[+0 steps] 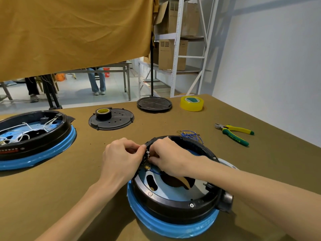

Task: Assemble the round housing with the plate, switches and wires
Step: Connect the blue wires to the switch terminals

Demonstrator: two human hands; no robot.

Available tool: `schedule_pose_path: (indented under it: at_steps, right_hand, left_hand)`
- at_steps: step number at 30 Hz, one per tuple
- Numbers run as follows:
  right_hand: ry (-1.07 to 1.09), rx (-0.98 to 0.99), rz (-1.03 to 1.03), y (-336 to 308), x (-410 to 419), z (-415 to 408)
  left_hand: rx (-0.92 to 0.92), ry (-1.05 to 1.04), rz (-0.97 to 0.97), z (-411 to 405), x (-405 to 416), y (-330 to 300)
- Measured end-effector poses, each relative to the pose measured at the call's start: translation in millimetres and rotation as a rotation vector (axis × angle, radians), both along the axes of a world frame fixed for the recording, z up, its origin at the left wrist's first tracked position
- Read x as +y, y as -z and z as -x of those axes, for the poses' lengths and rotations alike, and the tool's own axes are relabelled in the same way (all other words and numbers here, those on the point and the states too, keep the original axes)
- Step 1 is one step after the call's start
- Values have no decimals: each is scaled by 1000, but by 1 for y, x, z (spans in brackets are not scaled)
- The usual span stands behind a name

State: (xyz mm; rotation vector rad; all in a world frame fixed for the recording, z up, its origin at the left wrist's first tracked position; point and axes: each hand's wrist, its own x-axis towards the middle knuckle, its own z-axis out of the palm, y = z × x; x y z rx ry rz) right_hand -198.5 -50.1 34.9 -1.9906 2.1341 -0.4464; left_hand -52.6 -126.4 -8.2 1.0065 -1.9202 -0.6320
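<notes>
A round black housing (173,204) with a blue rim lies open side up in front of me, a silvery plate (175,192) inside it. At its left wall sits a black switch block (147,154) with small metal terminals. My left hand (121,159) grips the housing wall at the switch block from outside. My right hand (169,157) reaches over the housing and pinches at the switch terminals. A blue wire (156,172) with a brass terminal runs from below the switches into the housing. Loose blue wires (190,135) lie just behind the housing.
A second housing (34,136) with white wires sits at the left. A black cover plate (112,120) carries a black tape roll (103,113). Farther back are a round stand base (154,103) and yellow tape (192,103). Green-yellow pliers (234,133) lie at the right.
</notes>
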Motion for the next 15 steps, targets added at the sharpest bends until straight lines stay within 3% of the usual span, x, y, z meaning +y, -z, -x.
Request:
schedule_pose_path:
  at_steps: [3, 8, 15]
  right_hand:
    - [93, -27, 39, 10, -1, -9]
    - [57, -93, -2, 0, 1, 4]
    - [22, -154, 181, 9, 20, 11]
  left_hand:
    - [15, 5, -17, 0, -1, 2]
    - [76, 57, -117, -1, -3, 3]
    - [85, 57, -133, -1, -5, 4]
